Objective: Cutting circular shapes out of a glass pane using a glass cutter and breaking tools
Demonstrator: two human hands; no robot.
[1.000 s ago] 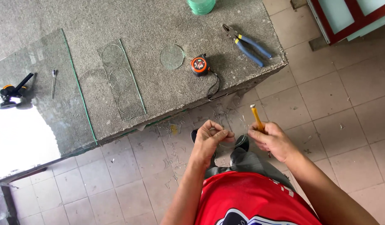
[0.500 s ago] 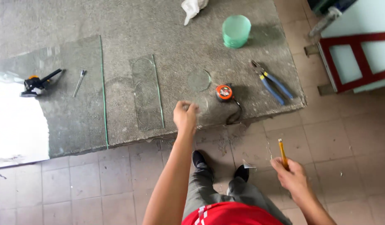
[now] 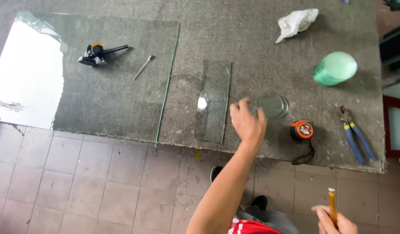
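My left hand (image 3: 247, 123) reaches over the front edge of the grey table (image 3: 252, 43), fingers loosely apart with nothing visible in them. It hovers between a narrow glass strip (image 3: 213, 102) scored with circles and a small stack of clear glass discs (image 3: 273, 106), close to the discs. Low at the right, my right hand (image 3: 334, 221) grips a thin yellow-handled tool (image 3: 332, 203) upright above the tiled floor. An orange and black tape measure (image 3: 302, 130) lies just right of my left hand.
Blue-handled pliers (image 3: 353, 134) lie at the table's right end, a green stack of discs (image 3: 335, 68) and a white rag (image 3: 296, 21) behind. A large glass sheet (image 3: 109, 73) carries a black and orange cutter (image 3: 96, 54) and a metal rod (image 3: 143, 66). Glass shards (image 3: 182, 199) litter the floor.
My hands were together below the table edge, then parted. My left hand has reached up to the glass discs and my right hand has dropped low with the yellow tool. The view has moved closer.
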